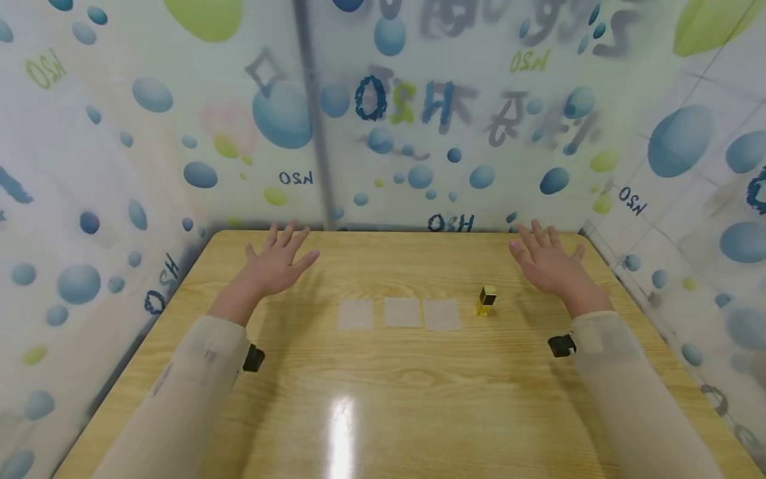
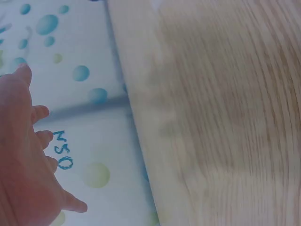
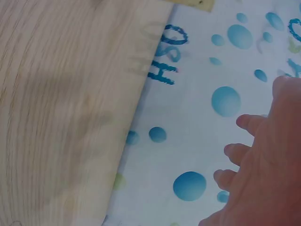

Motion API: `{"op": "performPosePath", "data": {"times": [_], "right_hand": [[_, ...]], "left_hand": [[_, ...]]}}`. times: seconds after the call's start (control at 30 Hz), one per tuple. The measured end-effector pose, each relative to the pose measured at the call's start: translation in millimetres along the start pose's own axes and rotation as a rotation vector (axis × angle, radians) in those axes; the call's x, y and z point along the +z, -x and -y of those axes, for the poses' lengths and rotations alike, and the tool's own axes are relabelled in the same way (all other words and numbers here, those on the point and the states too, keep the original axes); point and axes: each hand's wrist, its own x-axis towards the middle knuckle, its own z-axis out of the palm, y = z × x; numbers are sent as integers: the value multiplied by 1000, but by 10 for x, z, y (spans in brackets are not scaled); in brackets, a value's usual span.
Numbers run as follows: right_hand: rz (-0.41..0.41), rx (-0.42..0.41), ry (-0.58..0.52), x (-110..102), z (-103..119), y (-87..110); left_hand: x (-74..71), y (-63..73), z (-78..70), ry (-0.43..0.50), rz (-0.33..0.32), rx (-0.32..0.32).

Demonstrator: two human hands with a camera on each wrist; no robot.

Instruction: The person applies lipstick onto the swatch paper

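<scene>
Both hands reach forward over the far part of the wooden table, fingers spread, holding nothing. In the head view the left hand (image 1: 274,266) is at the far left and the right hand (image 1: 547,263) at the far right. Nearest the right hand stands a small gold box-shaped item (image 1: 486,301) with a dark face. To its left lie three pale square sheets in a row: a right one (image 1: 441,315), a middle one (image 1: 403,313) and a left one (image 1: 356,315), the last being closest to the left hand. Each wrist view shows its own hand's fingers above the table edge.
The light wooden table (image 1: 413,379) runs up to a back wall (image 1: 389,166) printed with blue and green bubbles. Similar side walls (image 1: 78,233) flank it. Small black devices sit at the left cuff (image 1: 254,358) and right cuff (image 1: 562,345).
</scene>
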Motion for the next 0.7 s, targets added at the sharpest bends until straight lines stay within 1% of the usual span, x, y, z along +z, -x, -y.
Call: {"op": "performPosePath", "data": {"times": [0.1, 0.23, 0.33, 0.43, 0.5, 0.53, 0.6, 0.7], "right_hand": [[33, -15, 3, -20, 86, 53], [125, -32, -36, 19, 216, 154], [209, -51, -107, 109, 330, 259], [253, -86, -173, 227, 427, 346], [256, -100, -205, 300, 468, 380], [243, -107, -211, 334, 483, 391], [203, -110, -223, 396, 499, 402], [141, -105, -245, 476, 511, 415]], "left_hand": [[-24, 70, -82, 22, -9, 3], [-21, 182, -246, 74, -33, 20], [26, 279, -383, 138, -51, 42], [121, 386, -515, 229, -76, 64], [198, 454, -606, 292, -101, 80], [238, 486, -654, 325, -115, 90], [324, 543, -754, 383, -141, 115], [457, 622, -897, 450, -150, 146]]}}
